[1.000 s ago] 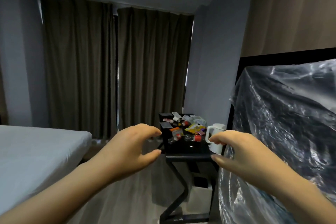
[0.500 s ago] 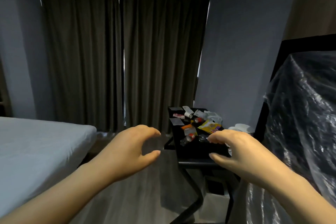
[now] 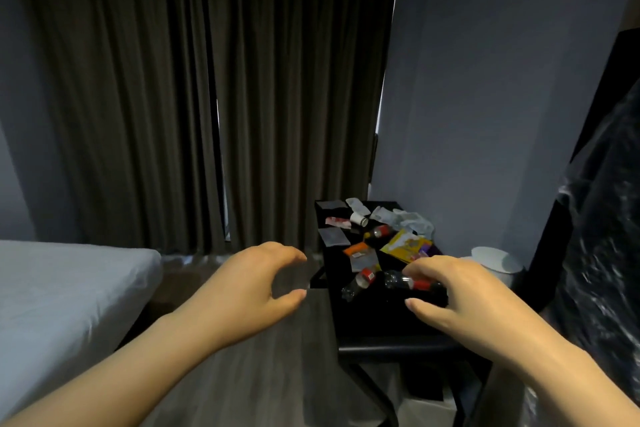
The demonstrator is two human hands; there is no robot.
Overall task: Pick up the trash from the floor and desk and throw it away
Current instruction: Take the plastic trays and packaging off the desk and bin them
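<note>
Both hands hang empty, fingers [image 3: 289, 253] loosely curled as if ready to grab. The left hand [image 3: 242, 291] is over the floor [image 3: 263, 374], the right hand [image 3: 464, 302] by the tabletop's [image 3: 374, 321] near edge. The trash lies untouched along the tabletop: bottles [image 3: 360, 282] nearest, a yellow wrapper [image 3: 405, 246] behind them.

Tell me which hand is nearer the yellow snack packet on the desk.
Right. The right hand hovers over the desk, just below the yellow snack packet in view; the left hand is off to the left, over the floor.

Right hand [image 3: 460, 295] now over desk [image 3: 374, 321], closer.
</note>
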